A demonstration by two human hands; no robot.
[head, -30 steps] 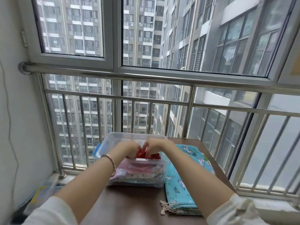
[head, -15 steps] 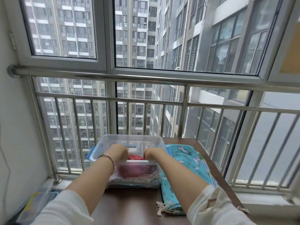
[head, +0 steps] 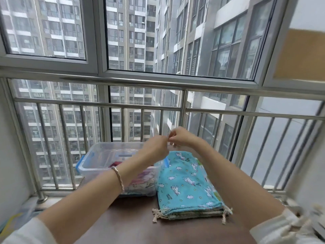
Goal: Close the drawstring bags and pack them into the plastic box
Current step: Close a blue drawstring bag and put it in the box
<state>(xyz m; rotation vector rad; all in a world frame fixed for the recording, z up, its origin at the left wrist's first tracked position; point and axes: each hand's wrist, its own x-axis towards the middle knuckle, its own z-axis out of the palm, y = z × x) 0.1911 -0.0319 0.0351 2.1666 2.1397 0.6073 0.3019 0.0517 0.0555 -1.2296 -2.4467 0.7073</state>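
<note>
Brown tabletop (head: 133,224) by a railed window (head: 175,41). Left hand (head: 155,149) and right hand (head: 183,138) meet above the far end of the bags (head: 184,187), fingers (head: 171,138) curled (gripping anything? cannot tell).

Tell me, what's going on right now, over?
Left hand and right hand raised close together, both curled, grip unclear. Box open, bags inside. Blue bags stacked beside it. Nothing blocking.

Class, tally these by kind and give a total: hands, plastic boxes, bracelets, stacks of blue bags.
Hands: 2, left hand and right hand
clear plastic box: 1
bracelet: 1
stack of blue drawstring bags: 1
Total: 5
</note>
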